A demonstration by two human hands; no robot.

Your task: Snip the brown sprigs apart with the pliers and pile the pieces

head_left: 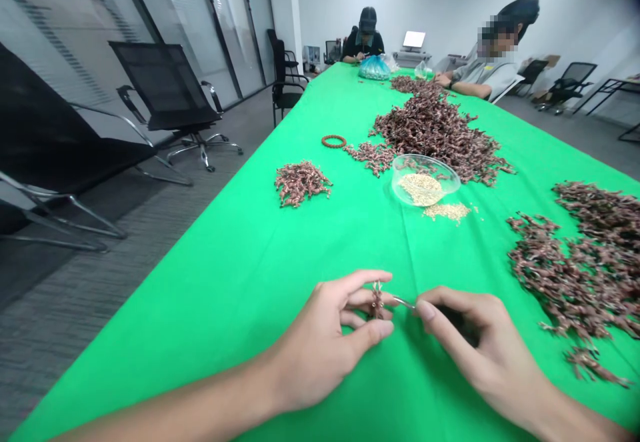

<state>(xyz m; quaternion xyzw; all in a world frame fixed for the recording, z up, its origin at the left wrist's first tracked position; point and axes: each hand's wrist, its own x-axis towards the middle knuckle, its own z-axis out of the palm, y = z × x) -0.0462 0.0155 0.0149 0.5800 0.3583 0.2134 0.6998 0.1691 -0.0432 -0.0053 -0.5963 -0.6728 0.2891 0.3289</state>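
Note:
My left hand (330, 339) pinches a small reddish-brown twig-like piece (377, 301) between its fingertips, low over the green tablecloth (280, 282). My right hand (480, 355) holds a thin metal tool (404, 303) between finger and thumb, and the tool's tip reaches to the piece. Its fingers hide the rest of the tool. Beyond my hands lie a small heap of similar pieces (301, 183) and a clear glass bowl (424, 181) of pale grains. A large heap (575, 275) lies to the right of my right hand.
A bigger heap (430, 132) rises on the table behind the bowl, near a reddish bead ring (334, 141) and spilled grains (447, 212). A seated person (493, 69) and another (364, 39) work at the far end. Black office chairs (170, 89) stand left of the table.

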